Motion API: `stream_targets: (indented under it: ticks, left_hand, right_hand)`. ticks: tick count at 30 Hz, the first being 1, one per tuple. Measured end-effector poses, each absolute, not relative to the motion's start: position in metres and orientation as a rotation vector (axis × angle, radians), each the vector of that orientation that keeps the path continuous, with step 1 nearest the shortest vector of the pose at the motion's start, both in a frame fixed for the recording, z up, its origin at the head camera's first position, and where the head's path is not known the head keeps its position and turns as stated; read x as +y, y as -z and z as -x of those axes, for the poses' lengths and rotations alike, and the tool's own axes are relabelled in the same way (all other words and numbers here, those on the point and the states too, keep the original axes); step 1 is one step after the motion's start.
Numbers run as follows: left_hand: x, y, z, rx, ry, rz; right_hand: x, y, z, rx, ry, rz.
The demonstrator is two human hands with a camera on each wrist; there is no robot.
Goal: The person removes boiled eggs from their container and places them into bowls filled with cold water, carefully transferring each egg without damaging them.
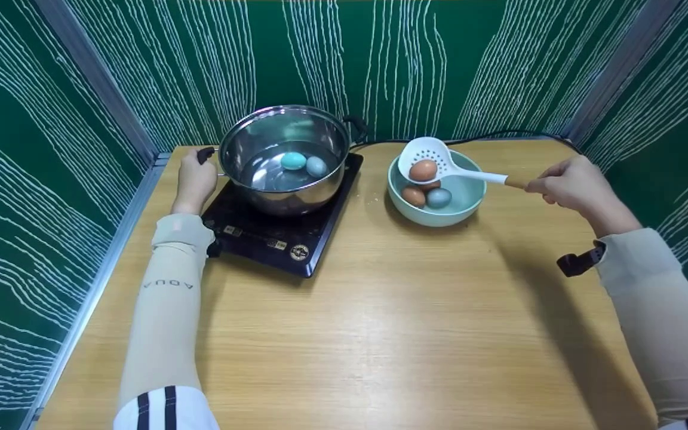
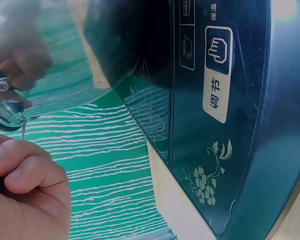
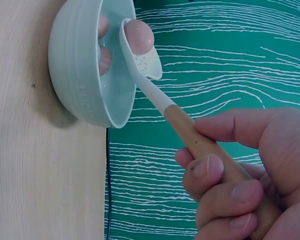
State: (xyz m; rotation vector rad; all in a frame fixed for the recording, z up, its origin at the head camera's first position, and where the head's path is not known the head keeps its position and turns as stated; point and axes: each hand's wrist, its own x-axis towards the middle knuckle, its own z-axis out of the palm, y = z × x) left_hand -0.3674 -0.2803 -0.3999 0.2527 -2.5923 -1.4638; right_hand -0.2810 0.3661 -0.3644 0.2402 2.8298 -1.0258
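Observation:
My right hand (image 1: 577, 188) grips the wooden handle of a white slotted ladle (image 3: 155, 95). A brown egg (image 1: 423, 169) lies in the ladle's bowl, held over a pale green bowl (image 1: 439, 220). Below it in that bowl are a blue-grey egg (image 1: 439, 197) and brown eggs (image 1: 412, 196), one partly hidden by the ladle. At the left, my left hand (image 1: 194, 179) holds the black side handle (image 1: 205, 154) of a steel pot (image 1: 302, 203). A turquoise egg (image 1: 293, 160) and a pale blue egg (image 1: 316, 166) sit in clear water inside the pot.
The pot stands on a black induction cooker (image 1: 260, 242). Behind the bowl a black cable (image 1: 499, 134) runs along the table's back edge. Green panels with white streaks (image 1: 404, 65) enclose the wooden table (image 1: 374, 334) at the back and sides.

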Motion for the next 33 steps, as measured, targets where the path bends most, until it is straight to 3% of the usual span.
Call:
stream_targets:
  ticks: [33]
  left_hand:
    - [-0.281,0.401,0.367,-2.581,1.491,-0.260]
  right_hand:
    - [0.369,0.359,0.264,3.091,0.774,-0.180]
